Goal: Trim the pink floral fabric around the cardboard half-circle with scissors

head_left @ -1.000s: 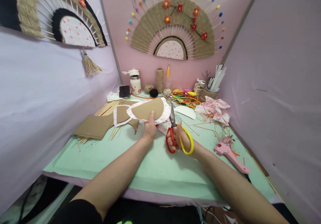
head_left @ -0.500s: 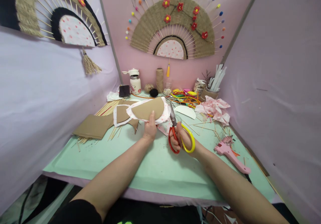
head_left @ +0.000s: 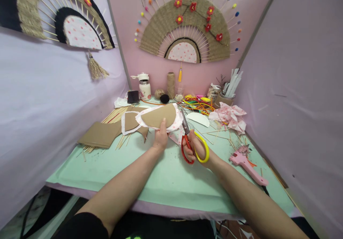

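My left hand [head_left: 161, 137] pinches a half-round piece of brown cardboard [head_left: 158, 116], thumb on top and fingers hidden beneath. Around the cardboard shows a margin of white fabric with pink dots [head_left: 179, 120]. My right hand [head_left: 193, 147] grips scissors [head_left: 185, 126] with one red and one yellow handle. Their blades point up and away, close to the right edge of the fabric; whether they touch it I cannot tell. Under the held piece hangs a scrap of dotted fabric [head_left: 175, 138].
Cardboard sheets [head_left: 98, 135] lie on thin sticks at left. A pink glue gun [head_left: 248, 165] rests at right, below crumpled dotted fabric [head_left: 227, 116]. A white half-disc [head_left: 198, 119], coloured pipe cleaners [head_left: 200, 105] and a bottle [head_left: 145, 89] stand or lie farther back. Decorated fans [head_left: 184, 28] hang on the walls.
Both hands stay almost where they were. The scissors' handles have shifted very slightly to the right, and the red handle sits a little farther from my left hand.
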`<state>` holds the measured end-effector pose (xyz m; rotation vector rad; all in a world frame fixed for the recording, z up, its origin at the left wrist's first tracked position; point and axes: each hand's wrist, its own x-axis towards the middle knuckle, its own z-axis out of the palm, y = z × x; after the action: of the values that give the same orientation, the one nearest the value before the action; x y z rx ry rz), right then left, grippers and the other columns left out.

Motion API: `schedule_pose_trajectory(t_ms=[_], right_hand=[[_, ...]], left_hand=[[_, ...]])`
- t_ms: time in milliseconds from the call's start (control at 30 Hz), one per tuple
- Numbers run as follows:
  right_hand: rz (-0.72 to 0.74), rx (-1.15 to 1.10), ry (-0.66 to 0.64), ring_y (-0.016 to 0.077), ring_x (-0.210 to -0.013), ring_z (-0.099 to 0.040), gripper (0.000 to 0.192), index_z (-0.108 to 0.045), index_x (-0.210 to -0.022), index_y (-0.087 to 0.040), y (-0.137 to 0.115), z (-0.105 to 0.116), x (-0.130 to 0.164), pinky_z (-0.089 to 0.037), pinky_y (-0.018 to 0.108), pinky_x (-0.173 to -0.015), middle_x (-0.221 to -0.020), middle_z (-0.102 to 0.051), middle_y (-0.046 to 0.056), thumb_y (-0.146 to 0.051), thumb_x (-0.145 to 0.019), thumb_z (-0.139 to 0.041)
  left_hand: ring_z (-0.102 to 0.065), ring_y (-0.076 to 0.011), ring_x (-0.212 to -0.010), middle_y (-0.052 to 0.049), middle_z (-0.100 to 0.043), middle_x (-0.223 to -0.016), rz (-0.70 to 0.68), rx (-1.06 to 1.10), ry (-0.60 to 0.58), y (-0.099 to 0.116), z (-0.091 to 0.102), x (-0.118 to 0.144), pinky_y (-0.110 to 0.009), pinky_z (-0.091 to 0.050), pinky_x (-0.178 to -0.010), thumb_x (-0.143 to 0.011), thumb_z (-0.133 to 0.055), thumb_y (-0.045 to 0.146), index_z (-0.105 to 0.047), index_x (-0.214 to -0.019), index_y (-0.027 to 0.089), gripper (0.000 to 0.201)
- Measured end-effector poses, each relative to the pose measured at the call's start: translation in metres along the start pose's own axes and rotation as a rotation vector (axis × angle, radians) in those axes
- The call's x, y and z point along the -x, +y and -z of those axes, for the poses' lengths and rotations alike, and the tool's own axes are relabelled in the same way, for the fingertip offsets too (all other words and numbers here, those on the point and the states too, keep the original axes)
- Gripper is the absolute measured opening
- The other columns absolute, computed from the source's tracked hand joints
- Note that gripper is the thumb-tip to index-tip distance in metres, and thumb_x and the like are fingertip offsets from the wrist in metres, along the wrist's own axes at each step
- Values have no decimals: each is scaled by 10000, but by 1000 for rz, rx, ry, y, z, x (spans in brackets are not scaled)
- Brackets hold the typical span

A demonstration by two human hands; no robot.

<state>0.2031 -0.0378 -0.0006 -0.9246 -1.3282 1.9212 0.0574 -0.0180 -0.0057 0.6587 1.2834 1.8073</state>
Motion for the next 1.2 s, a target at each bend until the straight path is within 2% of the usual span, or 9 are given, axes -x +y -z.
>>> schedule_pose_trajectory(t_ms=[267,567,900,1200], right_hand=[[15,7,-2,59,-270,-280,633,-457,-725,-196,-1,-1,1,-258,202,-310,-388,-360,-80,-820,-743,-347],[6,9,1,51,-263,-262,637,-446,-721,-197,-3,-2,2,-226,196,-304,-378,-340,-85,-831,-720,-371],[24,-19,-9,45,-259,-260,637,-456,-719,-194,1,-1,1,-222,187,-290,-372,-335,-86,-829,-708,-399],[53,3,-4,56,-266,-284,639,-465,-729,-196,0,-2,1,-276,201,-289,-391,-364,-76,-829,-717,-379]], left_hand=[[-514,-172,-1231,-72,-608,-1274,-5,-11,-9,-2,1,-1,-280,-369,-1053,-866,-531,322,-646,-1070,159,285],[-537,-182,-1206,-83,-615,-1261,14,-33,-3,0,1,0,-274,-400,-1024,-872,-525,320,-643,-1077,133,302],[-546,-174,-1193,-61,-639,-1228,26,-25,-3,-5,2,-4,-267,-391,-1027,-858,-549,339,-667,-1043,161,282],[-562,-179,-1174,-74,-623,-1251,51,7,-1,4,-2,2,-278,-419,-1006,-873,-528,308,-653,-1063,154,274]])
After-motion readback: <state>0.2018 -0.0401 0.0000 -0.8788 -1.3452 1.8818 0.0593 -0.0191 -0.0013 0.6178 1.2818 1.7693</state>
